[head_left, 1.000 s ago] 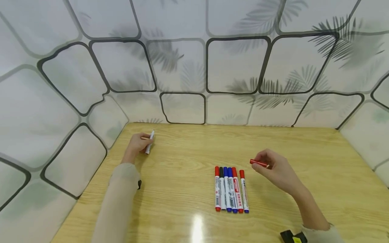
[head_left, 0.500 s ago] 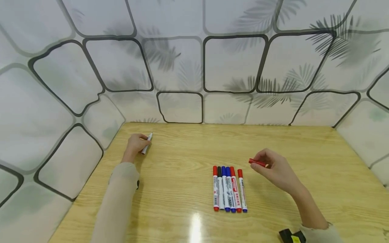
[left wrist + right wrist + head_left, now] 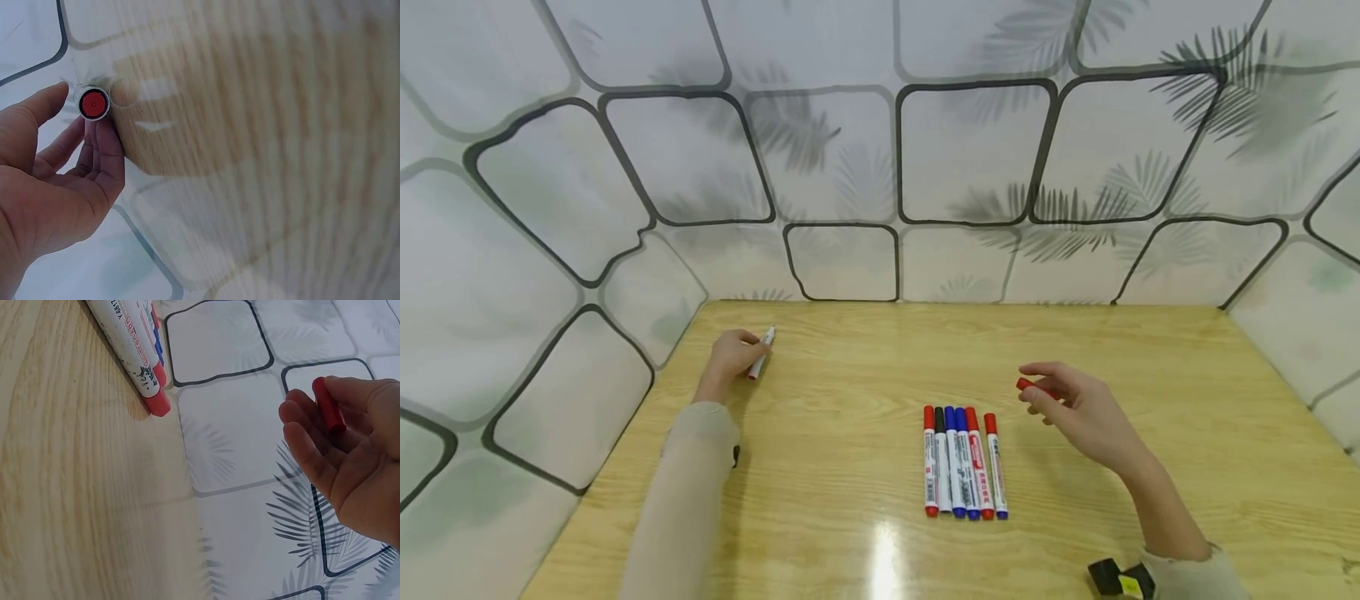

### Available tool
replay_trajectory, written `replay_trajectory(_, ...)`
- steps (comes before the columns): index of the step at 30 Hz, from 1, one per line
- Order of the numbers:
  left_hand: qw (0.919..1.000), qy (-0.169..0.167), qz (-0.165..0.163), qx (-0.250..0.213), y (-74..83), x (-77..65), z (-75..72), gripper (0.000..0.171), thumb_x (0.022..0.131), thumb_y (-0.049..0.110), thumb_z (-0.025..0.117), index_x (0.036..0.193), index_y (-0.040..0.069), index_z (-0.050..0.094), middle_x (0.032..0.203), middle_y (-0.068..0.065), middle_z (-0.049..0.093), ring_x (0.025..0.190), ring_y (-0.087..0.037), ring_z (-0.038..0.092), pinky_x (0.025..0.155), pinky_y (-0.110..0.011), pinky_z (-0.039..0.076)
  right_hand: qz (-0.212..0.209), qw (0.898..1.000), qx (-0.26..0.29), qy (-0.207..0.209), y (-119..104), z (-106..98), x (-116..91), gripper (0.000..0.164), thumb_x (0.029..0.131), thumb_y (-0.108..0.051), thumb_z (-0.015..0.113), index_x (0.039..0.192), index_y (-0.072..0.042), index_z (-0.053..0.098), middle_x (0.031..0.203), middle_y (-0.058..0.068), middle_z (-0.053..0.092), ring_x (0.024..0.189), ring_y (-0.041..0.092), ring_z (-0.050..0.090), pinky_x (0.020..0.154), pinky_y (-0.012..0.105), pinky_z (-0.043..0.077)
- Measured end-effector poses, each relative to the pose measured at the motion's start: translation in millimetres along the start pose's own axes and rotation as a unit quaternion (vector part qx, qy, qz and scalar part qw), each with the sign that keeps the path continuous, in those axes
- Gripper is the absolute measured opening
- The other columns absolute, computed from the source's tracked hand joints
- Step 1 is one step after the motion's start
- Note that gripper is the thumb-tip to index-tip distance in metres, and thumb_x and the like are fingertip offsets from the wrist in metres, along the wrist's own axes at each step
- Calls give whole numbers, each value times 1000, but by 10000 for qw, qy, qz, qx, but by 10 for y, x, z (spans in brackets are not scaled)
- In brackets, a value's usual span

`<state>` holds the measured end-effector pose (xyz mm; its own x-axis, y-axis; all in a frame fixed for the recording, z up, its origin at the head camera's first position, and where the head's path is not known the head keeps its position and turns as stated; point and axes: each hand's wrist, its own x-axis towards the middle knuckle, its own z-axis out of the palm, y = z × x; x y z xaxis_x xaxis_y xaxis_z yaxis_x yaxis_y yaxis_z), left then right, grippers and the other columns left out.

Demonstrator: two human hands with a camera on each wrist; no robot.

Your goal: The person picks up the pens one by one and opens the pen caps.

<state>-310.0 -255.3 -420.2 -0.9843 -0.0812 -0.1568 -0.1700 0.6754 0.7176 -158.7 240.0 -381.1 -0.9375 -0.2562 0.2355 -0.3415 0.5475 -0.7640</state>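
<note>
At the far left of the table, my left hand (image 3: 731, 358) holds a white marker (image 3: 762, 353) slantwise, its uncapped tip pointing away. The left wrist view looks straight at the marker's red end (image 3: 94, 104), with the left hand's fingers (image 3: 109, 153) bent against its lower side. On the right, my right hand (image 3: 1086, 412) is raised over the table with a red marker cap (image 3: 1036, 387). In the right wrist view the cap (image 3: 329, 406) sits between thumb and fingers, the lower fingers loosely bent.
Between the hands, several capped markers (image 3: 957, 462) with red, black and blue caps lie side by side on the wooden table (image 3: 850, 375). The rightmost marker (image 3: 996, 467) lies slightly apart. A patterned wall (image 3: 842, 262) borders the table's back and sides.
My right hand's index finger has lifted and straightened, and the red cap has turned a little in its hold. The left hand still holds the marker in nearly the same place.
</note>
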Motion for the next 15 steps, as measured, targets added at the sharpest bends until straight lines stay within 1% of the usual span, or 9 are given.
replay_trajectory(4,9999,-5,-110,-116,-13,1,-12,43,98,19,54,127,-14,56,103,-21,61,64,-9,54,57,-21,48,-48,10000,-28,-7,13,-21,-8,29,103,-11,55,129,-2,58,102,11,70,82,11,66,67,32,58)
replay_trajectory(8,9988,-103,-246,-402,-35,-23,-29,46,100,20,53,132,-13,51,109,-20,57,70,-9,55,60,-20,50,-22,10000,-35,36,27,-41,-19,27,103,-11,54,128,-1,58,102,12,70,82,11,67,67,30,58)
replay_trajectory(10,9974,-158,-293,-646,-54,-40,-44,47,101,20,52,135,-13,48,109,-19,56,72,-9,55,62,-21,52,-29,10000,-4,81,33,-55,-23,26,103,-11,53,127,-1,57,102,13,70,83,12,67,67,30,58)
replay_trajectory(12,9947,-239,-313,-950,-75,-63,-64,48,102,19,49,138,-14,44,105,-16,55,73,-8,54,64,-21,54,-69,9999,53,101,41,-71,-29,26,103,-10,53,127,0,57,104,15,70,84,13,67,68,29,58)
replay_trajectory(15,9908,-391,-336,-1249,-101,-104,-100,51,104,18,46,142,-14,38,97,-11,53,73,-8,51,67,-22,53,-121,9997,209,85,58,-98,-39,26,103,-9,53,127,1,55,108,19,69,87,13,68,69,27,57)
